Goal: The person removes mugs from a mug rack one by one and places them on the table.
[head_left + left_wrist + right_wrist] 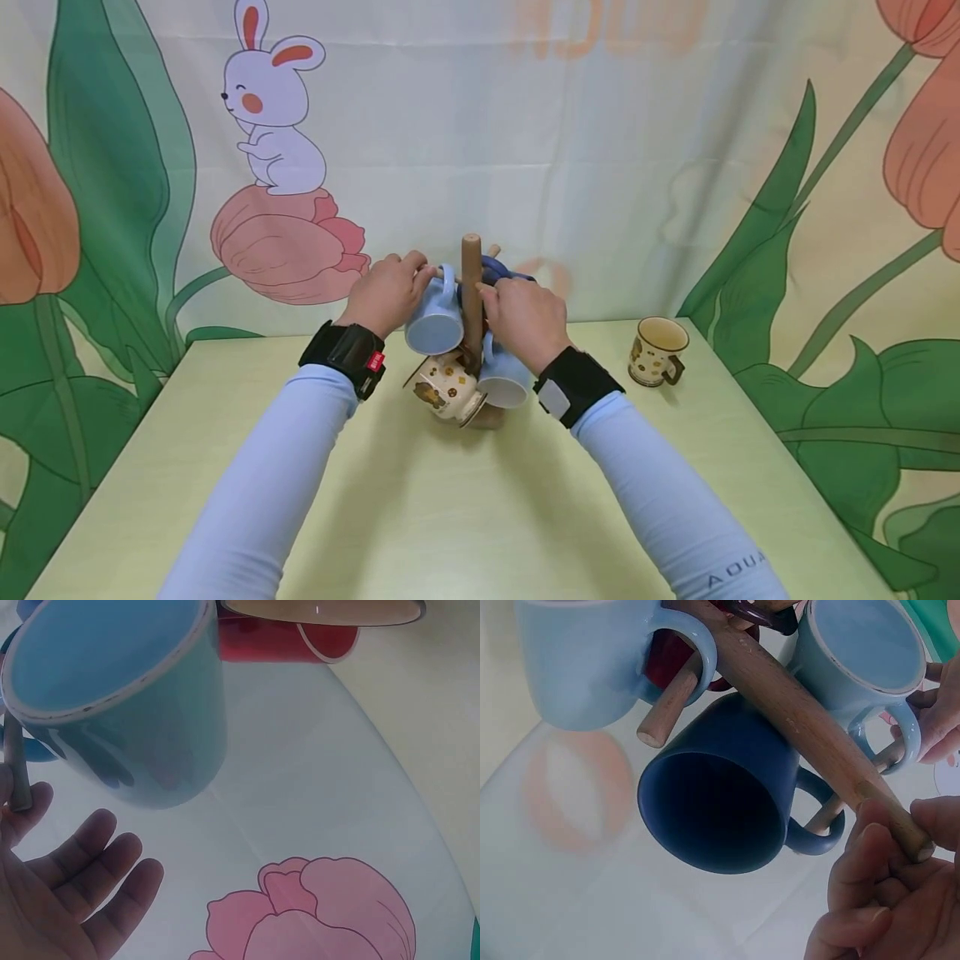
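Note:
A wooden mug tree [472,300] stands mid-table. My left hand [386,292] pinches the tip of an upper-left peg [19,769] between thumb and index finger, its other fingers spread. A light blue mug [435,321] hangs there by its handle, bottom toward me. On the right side, my right hand [525,321] pinches a wooden peg end [915,840] between thumb and curled fingers. Beyond that hand hangs a dark blue mug [720,791], its handle around a peg. Lower down hang a second light blue mug [504,379] and a cream patterned mug [450,387].
Another cream patterned mug [657,354] stands upright at the back right of the table [480,517], its handle toward the front right. A red mug [281,639] shows among the hanging mugs. A printed cloth [600,167] hangs behind the table.

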A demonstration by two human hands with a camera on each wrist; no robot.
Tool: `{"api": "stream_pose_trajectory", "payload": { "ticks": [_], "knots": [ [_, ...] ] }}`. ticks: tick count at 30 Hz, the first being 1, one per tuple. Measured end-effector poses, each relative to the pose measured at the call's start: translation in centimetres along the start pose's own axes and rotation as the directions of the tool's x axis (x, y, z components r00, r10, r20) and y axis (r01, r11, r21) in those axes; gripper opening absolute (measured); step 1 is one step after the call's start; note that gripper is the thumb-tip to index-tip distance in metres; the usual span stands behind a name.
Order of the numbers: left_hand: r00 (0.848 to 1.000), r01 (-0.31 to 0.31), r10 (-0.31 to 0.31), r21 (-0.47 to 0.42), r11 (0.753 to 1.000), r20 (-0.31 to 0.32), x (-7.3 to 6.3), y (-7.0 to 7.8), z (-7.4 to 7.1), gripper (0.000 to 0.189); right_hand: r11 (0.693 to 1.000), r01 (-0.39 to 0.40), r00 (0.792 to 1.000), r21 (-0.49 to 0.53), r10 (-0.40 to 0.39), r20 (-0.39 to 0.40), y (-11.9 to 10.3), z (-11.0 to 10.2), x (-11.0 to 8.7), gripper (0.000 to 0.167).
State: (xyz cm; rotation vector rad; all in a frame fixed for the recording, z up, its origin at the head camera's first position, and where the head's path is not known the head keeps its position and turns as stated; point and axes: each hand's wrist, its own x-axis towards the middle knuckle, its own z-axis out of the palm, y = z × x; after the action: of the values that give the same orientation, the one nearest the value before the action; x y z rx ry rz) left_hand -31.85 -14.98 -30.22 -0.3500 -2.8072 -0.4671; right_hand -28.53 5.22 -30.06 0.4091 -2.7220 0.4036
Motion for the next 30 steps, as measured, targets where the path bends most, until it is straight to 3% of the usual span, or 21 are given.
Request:
{"api": "stream_pose_trajectory", "payload": {
  "ticks": [11, 30],
  "knots": [
    [0.998, 0.004, -0.003, 0.027, 1.000, -0.055, -0.8, 0.2, 0.1, 0.040, 0.998, -0.015, 0.999, 0.068, 0.013, 0.033, 0.6, 0.0, 0.5, 0.044],
    [0.996, 0.002, 0.002, 0.050, 0.999, -0.089, -1.6, 0.4, 0.1, 0.040, 0.990, -0.076, 0.991, 0.118, 0.062, 0.120, 1.5, -0.2, 1.3, 0.038]
  ]
}}
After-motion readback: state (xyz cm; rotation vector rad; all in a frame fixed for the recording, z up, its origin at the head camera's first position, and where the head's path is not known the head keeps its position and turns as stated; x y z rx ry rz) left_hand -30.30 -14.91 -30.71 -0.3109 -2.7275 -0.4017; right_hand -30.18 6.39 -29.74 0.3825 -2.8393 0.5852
